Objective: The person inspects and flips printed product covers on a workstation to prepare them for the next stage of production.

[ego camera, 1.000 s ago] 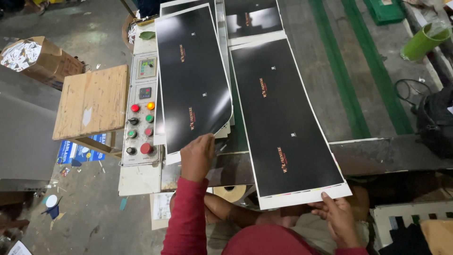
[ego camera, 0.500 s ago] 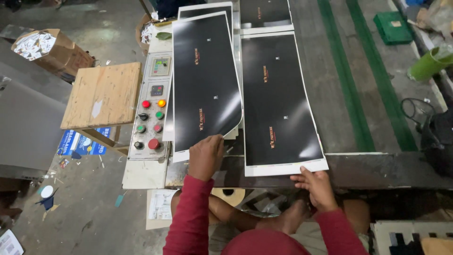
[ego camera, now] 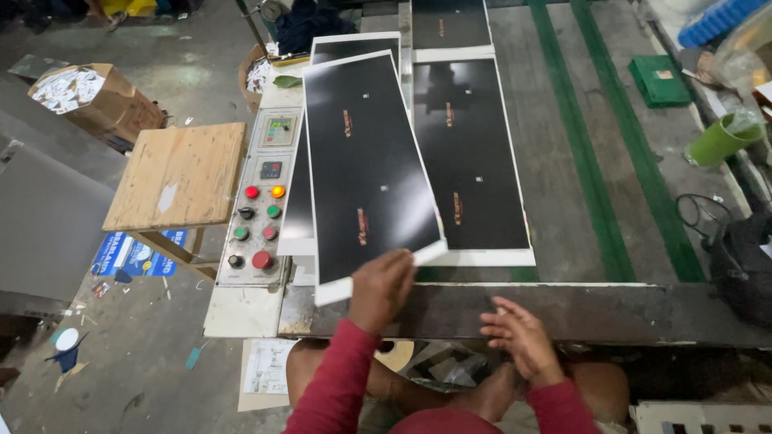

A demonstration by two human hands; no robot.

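- black glossy printed sheet (ego camera: 366, 169), long and narrow with a white border, is lying tilted on a stack beside the control panel (ego camera: 259, 213), its near end lifting off the pile.
- your left hand (ego camera: 381, 291) is pinching that near white edge, fingers (ego camera: 396, 264) closed over the top of the sheet with the thumb hidden beneath it.
- your right hand (ego camera: 519, 336) is hovering empty over the dark metal edge of the counter (ego camera: 611, 309), fingers loosely spread and holding nothing.
- a second black sheet (ego camera: 469, 161) is lying flat on the grey bed just to the right, its near edge close to the counter lip, with another one beyond it at the far end.
- judging by the curl at the near corner, the sheet you are holding is looking light and floppy, thin card or coated paper rather than board; it is likely to sag if held at one corner.
- the gloss is suggesting a slick face that marks easily, so the white margin is the safer place for your fingers, ideally at both near corners.
- a wooden stool (ego camera: 178, 175) is standing left of the panel, and a green cup (ego camera: 718, 140) is lying far right.
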